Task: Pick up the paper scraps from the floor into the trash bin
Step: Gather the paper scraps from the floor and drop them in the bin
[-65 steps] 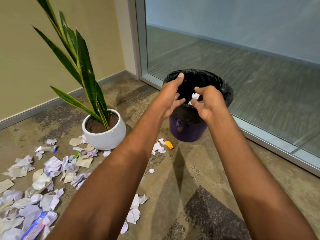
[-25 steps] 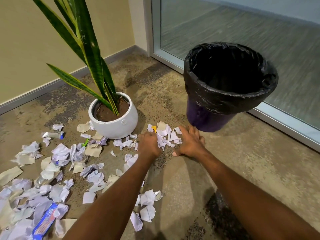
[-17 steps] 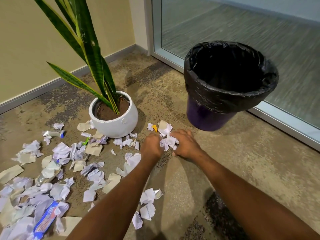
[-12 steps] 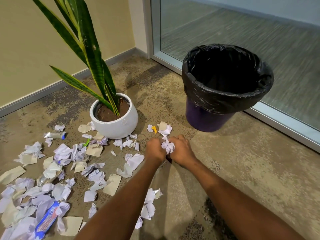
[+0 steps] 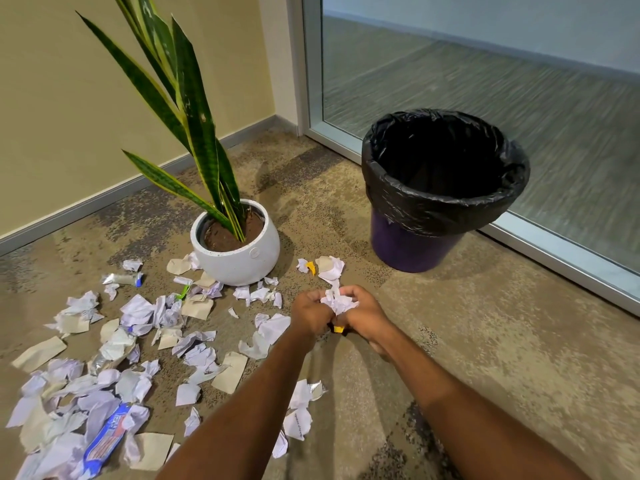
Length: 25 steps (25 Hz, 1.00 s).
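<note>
You are cupping a paper wad in both curled hands, with the bin standing ahead, to your right.

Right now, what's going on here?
A person is clearing litter. The left hand and right hand together grip a wad of paper scraps low over the floor, short of the black-lined trash bin. Many loose scraps lie by the potted plant.

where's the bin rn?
Head view, upper right: the bin stands on the floor beside the glass wall, right of the plant pot, just beyond the left hand and right hand gripping scraps.
</note>
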### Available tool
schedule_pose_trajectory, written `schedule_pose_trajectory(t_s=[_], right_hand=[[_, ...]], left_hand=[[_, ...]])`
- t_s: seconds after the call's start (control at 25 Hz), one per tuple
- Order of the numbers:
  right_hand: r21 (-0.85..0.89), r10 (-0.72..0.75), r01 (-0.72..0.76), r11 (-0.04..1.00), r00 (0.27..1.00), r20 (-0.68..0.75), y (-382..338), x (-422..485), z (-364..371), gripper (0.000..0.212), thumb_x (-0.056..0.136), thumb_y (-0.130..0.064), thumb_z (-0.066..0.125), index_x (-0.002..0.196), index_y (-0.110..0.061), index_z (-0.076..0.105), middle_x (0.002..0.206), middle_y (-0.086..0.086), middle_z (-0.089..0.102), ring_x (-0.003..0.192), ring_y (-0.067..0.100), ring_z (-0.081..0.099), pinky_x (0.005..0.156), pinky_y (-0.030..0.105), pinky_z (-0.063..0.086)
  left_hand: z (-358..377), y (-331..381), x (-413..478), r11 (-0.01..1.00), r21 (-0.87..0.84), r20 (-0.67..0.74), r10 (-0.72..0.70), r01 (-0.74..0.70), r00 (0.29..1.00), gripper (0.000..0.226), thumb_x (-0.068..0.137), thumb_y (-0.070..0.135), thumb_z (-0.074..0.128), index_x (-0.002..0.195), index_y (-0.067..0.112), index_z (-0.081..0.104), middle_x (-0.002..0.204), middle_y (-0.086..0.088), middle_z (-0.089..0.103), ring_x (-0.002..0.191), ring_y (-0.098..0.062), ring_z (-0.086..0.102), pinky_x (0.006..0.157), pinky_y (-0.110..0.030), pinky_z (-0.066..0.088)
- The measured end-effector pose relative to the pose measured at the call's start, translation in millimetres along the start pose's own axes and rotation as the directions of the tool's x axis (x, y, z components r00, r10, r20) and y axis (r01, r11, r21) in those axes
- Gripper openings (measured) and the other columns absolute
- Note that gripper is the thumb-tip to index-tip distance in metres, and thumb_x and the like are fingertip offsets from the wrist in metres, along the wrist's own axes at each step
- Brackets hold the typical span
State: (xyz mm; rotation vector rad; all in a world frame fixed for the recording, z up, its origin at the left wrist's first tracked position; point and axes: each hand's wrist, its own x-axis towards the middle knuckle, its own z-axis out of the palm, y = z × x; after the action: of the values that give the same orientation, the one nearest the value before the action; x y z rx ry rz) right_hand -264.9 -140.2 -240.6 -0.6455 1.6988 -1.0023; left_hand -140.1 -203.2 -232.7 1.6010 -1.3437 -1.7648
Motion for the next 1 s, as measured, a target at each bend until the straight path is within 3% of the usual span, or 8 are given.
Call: schedule_pose_trajectory(t_s=[0.2, 0.4, 0.64, 0.76, 0.88, 1.0], right_hand=[[0.073, -0.02, 0.02, 0.997, 1.0, -0.001, -11.4, -7.3, -7.4, 0.061, 0.069, 0.013, 0.078, 0.115, -0.027, 0.071, 0.119, 0.012, 0.076, 0.108, 0.034, 0.076, 0.081, 0.047, 0.065], [0.095, -0.115, 0.116, 0.989, 0.993, -0.007, -46.1, -17.4, -14.5, 0.064, 0.071, 0.02, 0.076, 0.119, -0.022, 0.07, 0.122, 0.013, 0.074, 0.108, 0.028, 0.074, 0.09, 0.045, 0.063], [0.046, -0.325, 0.328, 0.944, 0.943, -0.066, -112.8, -38.9, -26.9, 0.062, 0.073, 0.019, 0.077, 0.124, -0.015, 0.072, 0.119, 0.012, 0.075, 0.1, 0.022, 0.072, 0.088, 0.043, 0.063], [0.023, -0.429, 0.433, 0.901, 0.898, -0.1, -151.1, -52.4, -34.9, 0.059, 0.076, 0.017, 0.079, 0.123, -0.016, 0.071, 0.119, 0.009, 0.074, 0.103, 0.022, 0.073, 0.089, 0.043, 0.063], [0.025, -0.516, 0.526, 0.85, 0.842, -0.159, -182.1, -61.0, -48.2, 0.057, 0.074, 0.013, 0.082, 0.118, -0.021, 0.072, 0.118, 0.008, 0.075, 0.101, 0.019, 0.072, 0.084, 0.04, 0.063], [0.015, -0.562, 0.582, 0.813, 0.791, -0.242, -206.0, -71.9, -70.6, 0.053, 0.073, 0.01, 0.081, 0.111, -0.025, 0.073, 0.113, 0.008, 0.077, 0.093, 0.014, 0.071, 0.075, 0.032, 0.06]], left_hand=[[-1.6, 15.0, -8.8, 0.997, -0.077, 0.048, -0.006, 0.01, 0.999, 0.045, 0.076, -0.024, 0.066, 0.1, 0.012, 0.08, 0.097, -0.014, 0.083, 0.096, -0.036, 0.08, 0.089, -0.051, 0.065], [-1.5, 48.8, -30.7, 0.978, -0.204, 0.079, 0.055, -0.038, 0.995, 0.041, 0.086, -0.021, 0.065, 0.114, 0.007, 0.077, 0.096, -0.008, 0.082, 0.085, -0.018, 0.079, 0.07, -0.027, 0.064], [-3.9, 109.5, -46.2, 0.945, -0.31, 0.011, 0.118, -0.109, 0.993, 0.041, 0.086, -0.022, 0.064, 0.116, 0.003, 0.076, 0.104, -0.015, 0.082, 0.103, -0.033, 0.078, 0.097, -0.047, 0.062], [-5.7, 146.9, -60.5, 0.923, -0.35, 0.017, 0.181, -0.163, 0.983, 0.039, 0.09, -0.019, 0.063, 0.103, 0.015, 0.077, 0.105, -0.013, 0.081, 0.103, -0.028, 0.078, 0.089, -0.037, 0.064], [-1.1, 186.5, -76.2, 0.882, -0.422, 0.037, 0.248, -0.21, 0.968, 0.038, 0.092, -0.02, 0.061, 0.111, 0.011, 0.074, 0.109, -0.014, 0.079, 0.094, -0.021, 0.077, 0.075, -0.024, 0.064], [16.6, 217.3, -87.7, 0.859, -0.447, 0.065, 0.31, -0.25, 0.948, 0.04, 0.09, -0.021, 0.061, 0.11, 0.01, 0.074, 0.1, -0.011, 0.079, 0.086, -0.017, 0.076, 0.075, -0.023, 0.064]])
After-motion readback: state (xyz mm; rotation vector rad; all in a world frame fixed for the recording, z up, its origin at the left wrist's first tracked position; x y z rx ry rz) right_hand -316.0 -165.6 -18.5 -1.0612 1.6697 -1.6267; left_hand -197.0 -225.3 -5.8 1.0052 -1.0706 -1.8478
